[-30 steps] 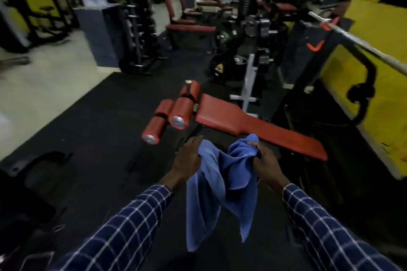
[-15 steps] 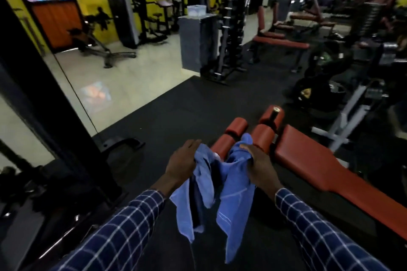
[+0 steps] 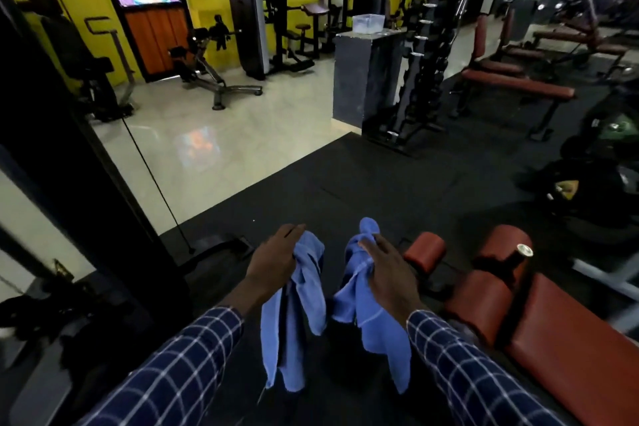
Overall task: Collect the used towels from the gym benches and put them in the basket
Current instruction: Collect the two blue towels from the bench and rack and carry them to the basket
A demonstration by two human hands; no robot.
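Observation:
A blue towel hangs in front of me over the black rubber floor, held by both hands. My left hand grips its left bunch, which droops in two long folds. My right hand grips the right bunch, with a tuft sticking up past the fingers. Whether it is one towel or two, I cannot tell. A clear plastic basket stands on a dark pedestal far ahead. A red padded bench with roller pads lies low at my right.
A dumbbell rack stands right of the pedestal. Another red bench sits beyond it at right. A black machine frame with a cable rises close at left. Tiled floor stretches ahead-left toward weight machines along the yellow wall.
My view has swung left, so the red bench slid to the lower right. My hands moved apart, splitting the towel into two hanging bunches.

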